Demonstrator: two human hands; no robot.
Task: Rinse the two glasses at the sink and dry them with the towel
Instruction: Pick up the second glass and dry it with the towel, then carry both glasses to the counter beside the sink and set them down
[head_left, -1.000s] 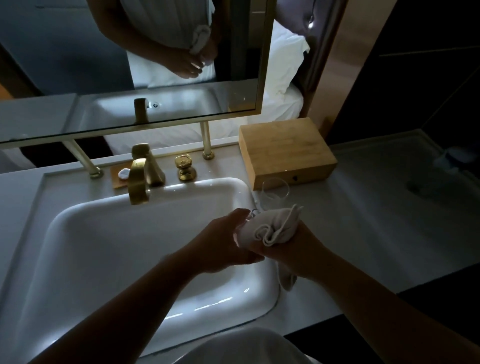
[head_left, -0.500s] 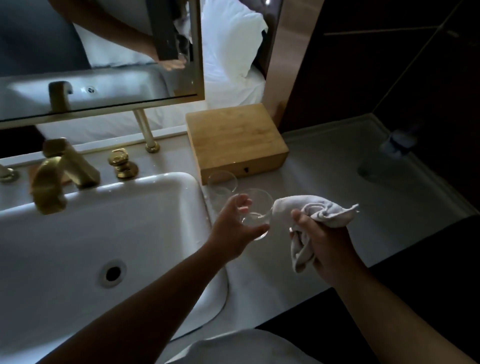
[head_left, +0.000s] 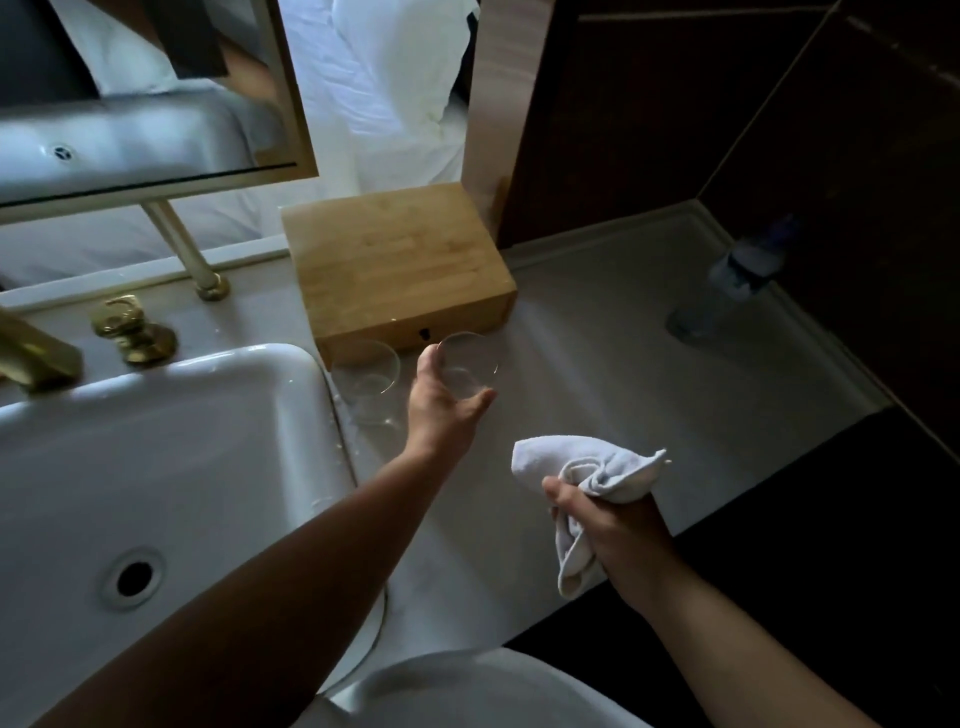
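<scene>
My left hand (head_left: 441, 408) grips a clear glass (head_left: 470, 364) by its side, low over the counter in front of the wooden box. A second clear glass (head_left: 365, 376) stands upright on the counter just left of it, beside the sink's right rim. My right hand (head_left: 608, 530) holds a bunched white towel (head_left: 587, 467) above the counter's front edge, apart from both glasses. The white sink (head_left: 171, 467) with its drain fills the left of the view.
A wooden box (head_left: 400, 265) sits on the counter behind the glasses. A gold faucet (head_left: 31, 353) and gold knob (head_left: 130, 327) stand behind the sink, under a mirror (head_left: 145, 93). A plastic water bottle (head_left: 737, 275) stands at the counter's far right corner. The grey counter (head_left: 623, 395) stretches right.
The towel has come off the glass. My left hand has carried the glass away from the towel, toward the box and the other glass, while my right hand drew the towel back.
</scene>
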